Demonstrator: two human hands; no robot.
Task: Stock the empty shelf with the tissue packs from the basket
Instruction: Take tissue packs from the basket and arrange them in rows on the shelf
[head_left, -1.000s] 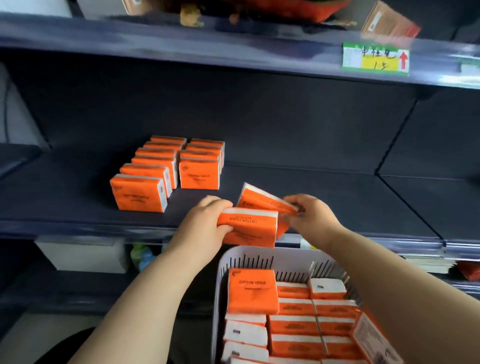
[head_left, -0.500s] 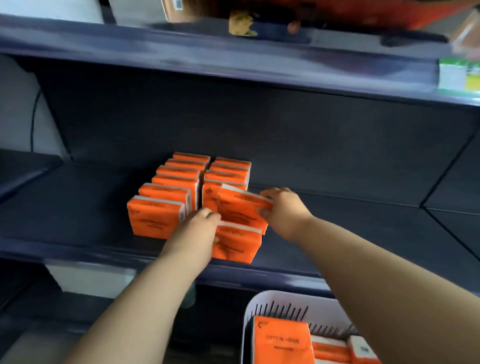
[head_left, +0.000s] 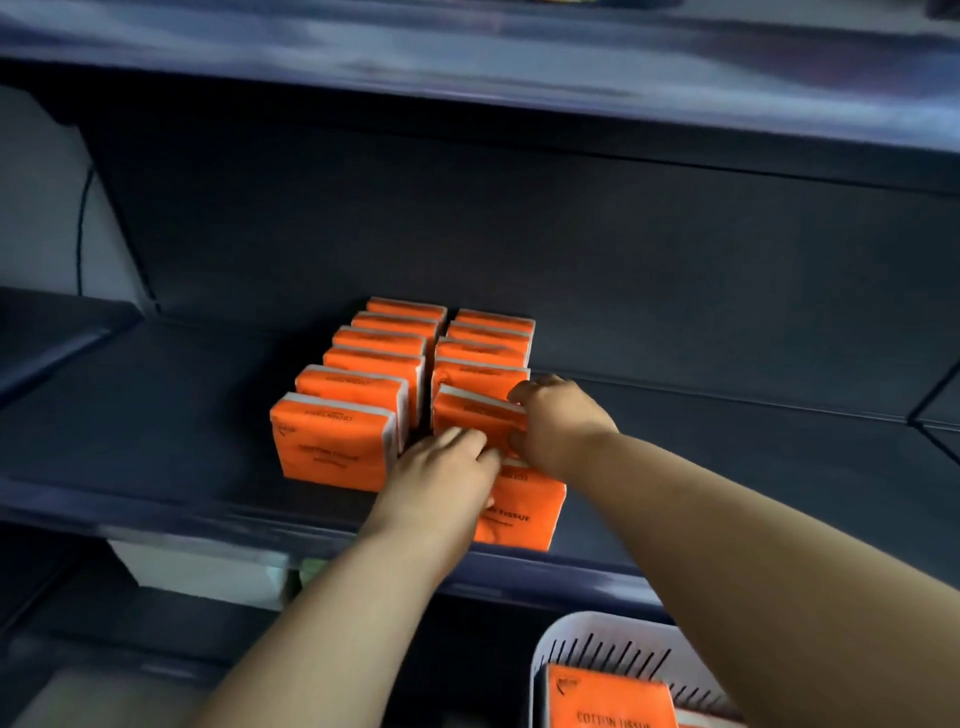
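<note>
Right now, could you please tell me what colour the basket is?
The basket is white, head view.

We are noting shelf (head_left: 156, 415) lying open either side of the tissue packs (head_left: 395, 364); upper shelf (head_left: 467, 67) is capping headroom, back panel (head_left: 571, 249) is closing the rear.

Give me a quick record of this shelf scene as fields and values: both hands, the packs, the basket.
Left grip: holds the front pack at the front edge of the shelf
Right grip: pinches the tilted pack, leaning toward the right row
Left row: six orange packs, standing
Right row: four packs standing behind the tilted pack
Basket: white, lower right, at least one pack inside
</note>
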